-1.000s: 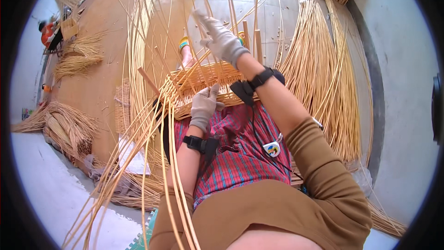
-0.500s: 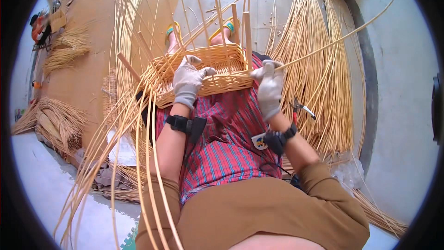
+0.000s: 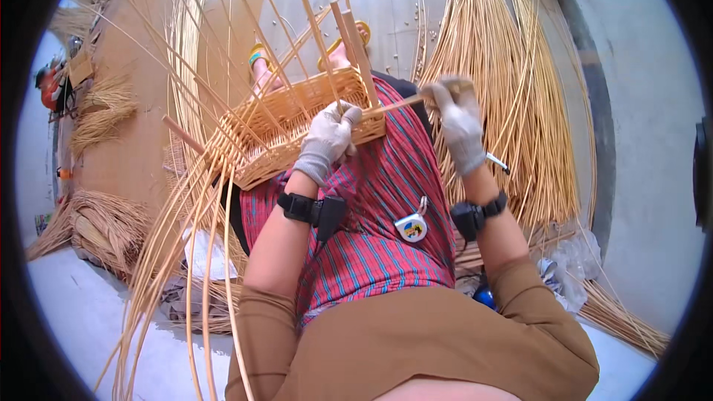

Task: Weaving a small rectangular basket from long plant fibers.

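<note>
A half-woven wicker basket [image 3: 271, 165] lies tilted across my lap, long pale rods rising from it and trailing down to the left. My gloved left hand [image 3: 329, 139] is closed on the basket's near rim by the right corner, thumb and fingers around the weave and a rod. From that corner a willow strand [image 3: 401, 105] runs to my gloved right hand [image 3: 458, 120], whose slightly blurred fingers are closed on it, off to the right of the basket. Thick wooden corner stakes [image 3: 357, 52] stand at the basket's right end; another stake [image 3: 182, 134] slants out at the left.
Large bundles of rods [image 3: 505, 104] lie on the right beside a wall. Coiled bundles [image 3: 108, 226] and loose straw [image 3: 104, 108] are at the left. A small white rounded case [image 3: 411, 228] rests on my checked cloth. A clear plastic bag [image 3: 578, 263] sits at lower right.
My right hand has drawn away from the basket's corner, and the strand now stretches between them. My left hand has shifted right along the rim toward that corner. The basket has turned slightly and moved left.
</note>
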The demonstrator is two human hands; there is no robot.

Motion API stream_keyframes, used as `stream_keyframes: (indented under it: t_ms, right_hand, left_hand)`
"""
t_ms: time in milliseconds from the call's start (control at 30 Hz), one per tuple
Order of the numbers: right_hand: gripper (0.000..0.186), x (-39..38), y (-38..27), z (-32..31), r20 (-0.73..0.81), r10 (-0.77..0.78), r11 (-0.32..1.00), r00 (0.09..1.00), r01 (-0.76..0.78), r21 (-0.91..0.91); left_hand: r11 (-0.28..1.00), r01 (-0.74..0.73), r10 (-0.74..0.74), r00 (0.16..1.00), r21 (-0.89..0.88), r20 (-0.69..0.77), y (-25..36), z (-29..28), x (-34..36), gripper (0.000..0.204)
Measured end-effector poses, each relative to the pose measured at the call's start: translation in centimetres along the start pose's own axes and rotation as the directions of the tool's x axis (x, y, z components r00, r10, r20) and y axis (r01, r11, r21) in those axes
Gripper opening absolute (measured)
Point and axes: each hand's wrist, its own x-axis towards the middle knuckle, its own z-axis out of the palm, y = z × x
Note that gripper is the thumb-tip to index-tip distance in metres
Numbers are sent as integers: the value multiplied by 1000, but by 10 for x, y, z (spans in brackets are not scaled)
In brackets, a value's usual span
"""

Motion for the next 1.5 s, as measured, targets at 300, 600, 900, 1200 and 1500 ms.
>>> stream_keyframes:
  t_ms: [300,600,900,1200,1500]
  right_hand:
    - [50,99,-51,135,542,-320,881,777,454,-130]
    - [38,47,0,35,270,-233,830,934,336,-445]
    - [71,17,-52,78,630,190,28,753,637,-770]
    - [74,56,-48,118,453,254,-101,855,489,-866]
    - [97,-11,-38,95,676,-328,-166,659,665,-728]
  left_hand:
    - [991,-135,126,961,-23,-245,-14,7,20,34]
    - [996,-91,84,969,-19,-232,-5,11,7,24]
    - [146,-127,773,634,981,-33,-18,-14,-64,103]
    - [20,-124,457,884,992,101,40,-40,-18,67]
    - [215,-137,597,802,967,-19,-4,-52,-50,110]
